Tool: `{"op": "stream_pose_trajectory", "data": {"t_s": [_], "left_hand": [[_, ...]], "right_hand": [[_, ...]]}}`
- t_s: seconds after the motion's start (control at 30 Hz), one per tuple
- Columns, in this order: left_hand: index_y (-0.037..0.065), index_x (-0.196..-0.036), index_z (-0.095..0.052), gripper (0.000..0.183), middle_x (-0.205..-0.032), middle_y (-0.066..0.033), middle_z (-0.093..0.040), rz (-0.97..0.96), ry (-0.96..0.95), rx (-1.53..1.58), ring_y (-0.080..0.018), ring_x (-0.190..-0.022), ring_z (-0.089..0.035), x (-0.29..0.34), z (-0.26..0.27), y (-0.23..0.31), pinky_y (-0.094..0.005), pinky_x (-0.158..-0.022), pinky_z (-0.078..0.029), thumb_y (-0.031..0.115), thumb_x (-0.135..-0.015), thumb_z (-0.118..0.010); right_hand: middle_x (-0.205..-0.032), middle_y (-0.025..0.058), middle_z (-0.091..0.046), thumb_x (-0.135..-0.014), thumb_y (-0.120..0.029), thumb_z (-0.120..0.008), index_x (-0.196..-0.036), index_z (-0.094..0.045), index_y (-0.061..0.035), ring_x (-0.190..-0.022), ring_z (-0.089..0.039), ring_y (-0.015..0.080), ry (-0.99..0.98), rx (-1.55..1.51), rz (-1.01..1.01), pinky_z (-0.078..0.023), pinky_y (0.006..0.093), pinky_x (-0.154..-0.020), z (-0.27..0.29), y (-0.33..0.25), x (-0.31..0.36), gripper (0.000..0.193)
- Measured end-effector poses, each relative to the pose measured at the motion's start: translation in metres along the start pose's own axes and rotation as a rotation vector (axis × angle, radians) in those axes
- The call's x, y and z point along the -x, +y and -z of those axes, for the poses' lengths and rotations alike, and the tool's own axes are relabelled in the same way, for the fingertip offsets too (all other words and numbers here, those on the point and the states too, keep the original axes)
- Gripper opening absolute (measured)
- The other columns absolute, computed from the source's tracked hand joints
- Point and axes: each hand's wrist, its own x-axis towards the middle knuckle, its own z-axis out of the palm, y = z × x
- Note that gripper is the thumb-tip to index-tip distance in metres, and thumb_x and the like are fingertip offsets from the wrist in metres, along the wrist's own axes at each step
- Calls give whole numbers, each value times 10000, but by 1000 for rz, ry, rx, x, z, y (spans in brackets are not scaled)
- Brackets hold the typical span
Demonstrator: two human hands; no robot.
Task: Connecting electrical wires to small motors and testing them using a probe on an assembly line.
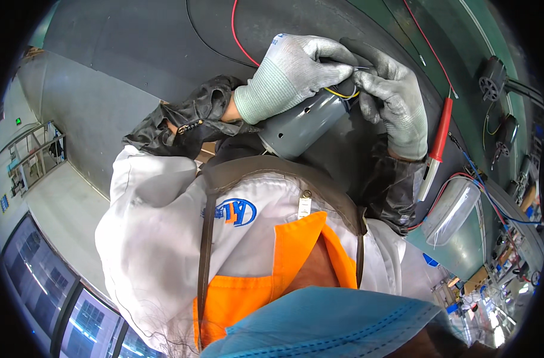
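One grey motor [300,122] is held close to the chest, above the dark mat [135,53], its long axis running on a slant from lower left to upper right: the flat closed end with a small centre stub faces down-left toward the body, and the wired end points up-right into the hands. Two small round holes show on its side. The left hand [290,74], in a grey knit glove, is curled over the upper side of the motor near the wired end, fingers bent and closed onto the body and the leads there. The right hand [394,98], gloved in the same way, sits at the wired end with fingers pinched together around thin wires [342,93]; at least one yellow lead shows between the two hands, but how many it grips cannot be told. Dark sleeve covers wrap both forearms. On the mat lie one red wire [239,39] and one black wire [194,30], curving away toward the top. To the right, one red-handled probe [440,134] lies alongside the right hand, apart from it, with a clear plastic box [451,209] just below. Farther right, two more dark motors [493,77] rest on the green bench [463,36], well apart from the hands
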Motion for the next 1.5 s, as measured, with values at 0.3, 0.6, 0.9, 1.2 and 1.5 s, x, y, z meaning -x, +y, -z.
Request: {"op": "stream_pose_trajectory", "data": {"t_s": [0.3, 0.6, 0.9, 1.2, 1.5], "left_hand": [[-8, -1103, -754, 236, -975, -59, -765, 1, 18, -143, -67, -854, -688, -2, 6, 8, -227, -772, -574, 149, -928, -772], [-1, -1084, -757, 202, -991, -63, -758, -111, -51, -108, -73, -854, -693, -5, 2, 1, -232, -761, -576, 130, -931, -762], [36, -1177, -712, 273, -924, -103, -714, -439, 117, -372, -154, -779, -703, 7, -6, 2, -274, -733, -568, 73, -907, -704], [24, -1244, -667, 330, -938, -95, -715, -217, 236, -101, -121, -787, -691, 33, -12, -4, -267, -707, -560, 28, -914, -687], [61, -1057, -726, 164, -871, -139, -679, -365, 164, -405, -298, -737, -692, 34, -15, 6, -370, -655, -558, 73, -903, -671]], "right_hand": [[-789, 76, -686, -942, -161, -711, -1472, -411, 136, -552, -546, 67, 274, -242, 328, -374, 194, -479, -28, 26, 11, 677], [-776, 22, -670, -910, -23, -657, -1404, -565, 56, -533, -580, 59, 51, -23, -31, -416, 203, -461, -4, 0, 5, 508], [-951, 97, -740, -929, -94, -702, -1131, -731, -4, -829, -692, 208, 507, 986, 458, -544, 313, -743, -35, 12, 31, 223], [-894, 88, -722, -912, -4, -674, -939, -747, 48, -806, -653, 100, 689, 253, 279, -516, 248, -724, 5, 51, 17, 93], [-737, 116, -649, -905, -103, -674, -831, -685, 25, -661, -666, 207, 753, 873, 585, -501, 371, -624, 24, 34, -29, 148]]}}
